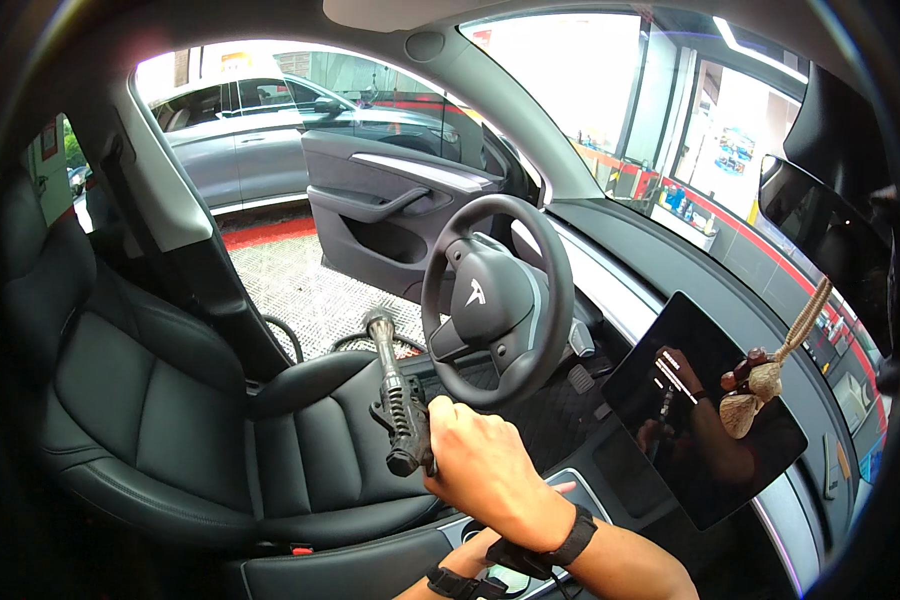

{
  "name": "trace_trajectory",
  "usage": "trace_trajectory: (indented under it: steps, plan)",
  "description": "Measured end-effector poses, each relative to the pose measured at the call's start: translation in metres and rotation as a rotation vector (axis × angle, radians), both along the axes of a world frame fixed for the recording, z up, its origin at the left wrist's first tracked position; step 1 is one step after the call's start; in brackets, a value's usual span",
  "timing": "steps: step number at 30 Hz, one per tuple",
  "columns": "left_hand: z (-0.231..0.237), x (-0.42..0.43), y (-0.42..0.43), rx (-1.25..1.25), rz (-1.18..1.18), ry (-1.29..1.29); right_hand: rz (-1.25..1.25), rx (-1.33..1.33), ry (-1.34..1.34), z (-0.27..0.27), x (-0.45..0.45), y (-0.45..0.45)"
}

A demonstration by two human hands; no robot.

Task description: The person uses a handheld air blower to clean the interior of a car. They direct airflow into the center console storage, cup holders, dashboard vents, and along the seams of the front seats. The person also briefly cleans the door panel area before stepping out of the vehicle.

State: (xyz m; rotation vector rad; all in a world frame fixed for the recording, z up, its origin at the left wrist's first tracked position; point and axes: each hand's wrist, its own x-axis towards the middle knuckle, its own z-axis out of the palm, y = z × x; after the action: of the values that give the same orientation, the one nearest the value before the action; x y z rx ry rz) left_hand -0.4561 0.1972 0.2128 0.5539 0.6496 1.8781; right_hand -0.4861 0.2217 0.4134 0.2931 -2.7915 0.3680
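My right hand [487, 461] is closed around the grip of a black air-blow cleaning gun [399, 405]. The gun's long nozzle [380, 330] points away from me, above the edge of the black driver's seat [311, 457] and left of the steering wheel [562, 300]. Below my right wrist, my left hand [480, 546] is over the centre console [450, 534], with one fingertip showing past the right forearm. The rest of that hand is hidden, so its grip cannot be made out. Both wrists carry black straps.
The driver's door [375, 202] stands open onto a metal-plate floor [277, 285] with a black hose [283, 330]. A touchscreen [709, 412] rises at right, with a beaded pendant [757, 382] hanging before it. Pedals [581, 379] lie beyond the wheel. A grey car [262, 142] is outside.
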Motion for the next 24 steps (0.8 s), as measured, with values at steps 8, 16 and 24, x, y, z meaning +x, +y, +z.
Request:
trace_trajectory:
  steps: [8,16,24]
  plan:
    - [0.020,-0.004,0.001,-0.007,-0.096,0.358,0.060,-0.093,-0.158,-0.002,0.022,0.003]
    - [-0.012,-0.005,-0.007,-0.117,-0.083,0.591,-0.050,-0.226,0.042,0.017,0.118,-0.001]
    - [0.006,-0.001,-0.006,-0.285,-0.166,0.490,-0.467,-0.194,0.224,0.063,0.160,0.082]
